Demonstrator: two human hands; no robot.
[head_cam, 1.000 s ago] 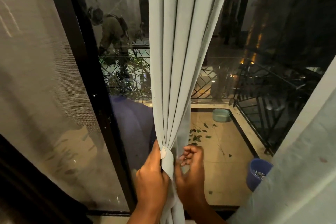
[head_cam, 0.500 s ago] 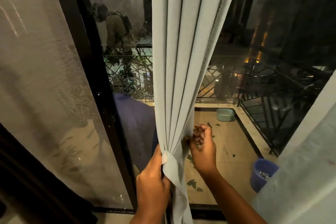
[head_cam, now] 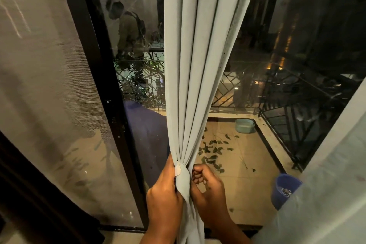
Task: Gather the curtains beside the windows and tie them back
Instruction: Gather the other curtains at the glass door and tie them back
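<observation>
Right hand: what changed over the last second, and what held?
The right hand went up the curtain's right edge half a second ago, then came back down to the gathered waist, fingers curled beside the band of fabric; whether it grips cloth is unclear. The left hand kept its grip on the bunched curtain, thumb on the band. The folds stayed gathered.

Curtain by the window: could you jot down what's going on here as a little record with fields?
Curtain: pale grey curtain, hanging in folds and bunched into a narrow waist low down
Left hand: left hand grips the bunched waist, thumb over the fabric
Right hand: right hand at the waist's right side, fingers curled; cannot tell whether it holds fabric
Tie: none plainly visible
Behind the glass: balcony floor with scattered leaves, teal tub, blue bucket, dark railing
</observation>
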